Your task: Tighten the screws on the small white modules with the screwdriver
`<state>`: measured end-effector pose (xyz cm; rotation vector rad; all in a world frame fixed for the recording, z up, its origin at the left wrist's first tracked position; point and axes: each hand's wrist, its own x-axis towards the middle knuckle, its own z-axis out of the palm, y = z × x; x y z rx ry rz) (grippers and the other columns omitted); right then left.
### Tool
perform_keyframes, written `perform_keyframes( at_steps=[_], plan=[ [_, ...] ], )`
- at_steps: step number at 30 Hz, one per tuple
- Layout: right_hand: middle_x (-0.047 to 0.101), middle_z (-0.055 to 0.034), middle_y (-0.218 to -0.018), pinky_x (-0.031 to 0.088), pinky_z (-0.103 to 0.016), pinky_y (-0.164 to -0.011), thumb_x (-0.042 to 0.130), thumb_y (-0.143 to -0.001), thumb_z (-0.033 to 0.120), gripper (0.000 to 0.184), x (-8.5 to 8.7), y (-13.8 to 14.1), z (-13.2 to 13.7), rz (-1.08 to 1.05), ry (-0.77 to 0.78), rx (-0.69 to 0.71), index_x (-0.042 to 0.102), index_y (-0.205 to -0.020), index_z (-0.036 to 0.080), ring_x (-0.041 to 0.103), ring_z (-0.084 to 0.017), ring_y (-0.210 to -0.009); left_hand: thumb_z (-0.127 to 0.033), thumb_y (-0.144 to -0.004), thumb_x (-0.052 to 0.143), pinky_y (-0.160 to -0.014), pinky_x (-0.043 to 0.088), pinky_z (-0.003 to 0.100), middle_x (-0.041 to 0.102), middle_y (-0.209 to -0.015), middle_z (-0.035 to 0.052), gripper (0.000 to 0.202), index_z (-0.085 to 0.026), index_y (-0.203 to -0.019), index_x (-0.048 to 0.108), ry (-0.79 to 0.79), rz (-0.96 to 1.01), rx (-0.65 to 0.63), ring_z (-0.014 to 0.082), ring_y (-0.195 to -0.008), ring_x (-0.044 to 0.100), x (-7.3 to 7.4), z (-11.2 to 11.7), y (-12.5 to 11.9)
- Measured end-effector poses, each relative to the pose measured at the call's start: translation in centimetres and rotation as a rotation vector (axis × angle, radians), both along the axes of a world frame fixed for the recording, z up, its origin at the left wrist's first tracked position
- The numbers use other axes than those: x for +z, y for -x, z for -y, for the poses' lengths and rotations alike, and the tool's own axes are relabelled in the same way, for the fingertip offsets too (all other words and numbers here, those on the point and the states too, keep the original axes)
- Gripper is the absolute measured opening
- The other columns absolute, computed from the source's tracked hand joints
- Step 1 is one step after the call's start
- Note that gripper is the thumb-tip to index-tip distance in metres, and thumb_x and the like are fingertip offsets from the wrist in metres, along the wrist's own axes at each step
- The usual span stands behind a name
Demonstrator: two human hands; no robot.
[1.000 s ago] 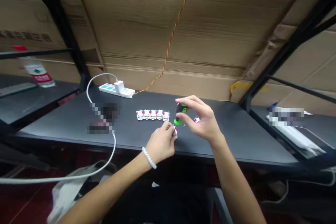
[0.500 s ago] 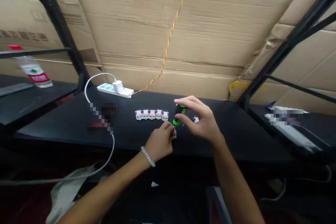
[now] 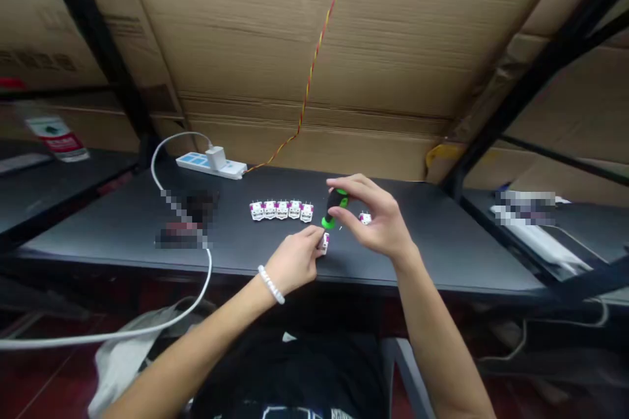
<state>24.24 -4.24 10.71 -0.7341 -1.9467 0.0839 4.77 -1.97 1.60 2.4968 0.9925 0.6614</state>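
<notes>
My left hand is closed, pinching a small white and purple part that stands on the dark table. My right hand is wrapped round a black and green screwdriver, whose tip points down at that part. A row of several like parts lies just left of the screwdriver. One more such part sits behind my right hand's fingers.
A white power strip with a plugged-in charger and a white cable sits at the back left. A red and yellow wire hangs down the cardboard wall. A bottle stands on the left shelf.
Both hands stay on the part and the screwdriver. The view has shifted slightly, so everything sits a little higher and to the left.
</notes>
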Motion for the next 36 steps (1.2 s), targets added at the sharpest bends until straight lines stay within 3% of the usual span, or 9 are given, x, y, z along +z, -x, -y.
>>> perform_keyframes(
  at_steps=[7, 14, 20, 27, 29, 33, 36],
  plan=[
    [0.075, -0.0057, -0.11, 0.062, -0.035, -0.083, 0.074, -0.099, 0.026, 0.04, 0.1, 0.0, 0.1, 0.004, 0.005, -0.001, 0.072, -0.139, 0.03, 0.07, -0.02, -0.092, 0.002, -0.085, 0.059, -0.083, 0.051, 0.03, 0.07, -0.094, 0.0033, 0.023, -0.021, -0.086, 0.059, 0.016, 0.132, -0.028, 0.0219, -0.09, 0.069, -0.2, -0.4, 0.2],
    [0.078, -0.0088, -0.128, 0.063, -0.039, -0.092, 0.064, -0.103, 0.021, 0.048, -0.3, -0.1, 0.3, -0.014, 0.041, 0.055, 0.064, -0.15, 0.03, 0.075, -0.023, -0.108, -0.001, -0.086, 0.059, -0.079, 0.05, 0.031, 0.071, -0.096, 0.0044, 0.02, -0.021, -0.087, 0.059, -0.004, 0.13, 0.01, 0.0222, -0.086, 0.068, -0.2, -0.1, -0.1],
    [0.076, -0.0069, -0.111, 0.062, -0.037, -0.081, 0.071, -0.101, 0.026, 0.038, -0.4, 0.5, -0.3, -0.018, 0.031, 0.013, 0.07, -0.139, 0.029, 0.07, -0.019, -0.09, -0.001, -0.087, 0.059, -0.08, 0.051, 0.031, 0.071, -0.097, 0.0045, 0.02, -0.021, -0.088, 0.059, -0.012, 0.118, 0.012, 0.0224, -0.087, 0.068, -0.3, -0.1, -0.1],
    [0.073, -0.0041, -0.099, 0.058, -0.031, -0.066, 0.086, -0.091, 0.035, 0.035, -0.3, 1.0, -0.9, -0.025, -0.097, -0.107, 0.077, -0.123, 0.027, 0.061, -0.016, -0.074, -0.003, -0.088, 0.06, -0.081, 0.052, 0.032, 0.071, -0.1, 0.0055, 0.018, -0.021, -0.088, 0.06, -0.006, 0.046, 0.039, 0.0237, -0.09, 0.071, -0.3, -0.1, -0.1],
    [0.075, -0.0066, -0.105, 0.062, -0.035, -0.073, 0.08, -0.095, 0.035, 0.034, -0.3, 1.1, -0.8, -0.028, -0.096, -0.116, 0.076, -0.128, 0.028, 0.067, -0.019, -0.082, -0.003, -0.088, 0.059, -0.081, 0.053, 0.033, 0.071, -0.101, 0.0059, 0.018, -0.021, -0.09, 0.061, -0.009, 0.033, 0.044, 0.0239, -0.09, 0.071, -0.2, -0.1, -0.1],
    [0.077, -0.0107, -0.133, 0.065, -0.046, -0.099, 0.056, -0.108, 0.028, 0.039, -0.5, 1.0, -0.3, -0.086, 0.063, 0.085, 0.068, -0.145, 0.029, 0.077, -0.025, -0.112, -0.003, -0.089, 0.058, -0.083, 0.054, 0.033, 0.071, -0.104, 0.0069, 0.018, -0.021, -0.09, 0.061, -0.015, 0.023, 0.044, 0.0238, -0.091, 0.071, 0.0, 0.1, -0.1],
    [0.08, -0.0086, -0.119, 0.066, -0.042, -0.09, 0.064, -0.105, 0.028, 0.031, -0.5, 1.2, -0.3, -0.16, 0.104, 0.091, 0.075, -0.134, 0.029, 0.078, -0.023, -0.105, -0.003, -0.088, 0.059, -0.083, 0.055, 0.033, 0.071, -0.107, 0.0073, 0.018, -0.02, -0.09, 0.062, -0.014, 0.0, 0.041, 0.0234, -0.09, 0.071, 0.0, 0.1, -0.1]
  ],
)
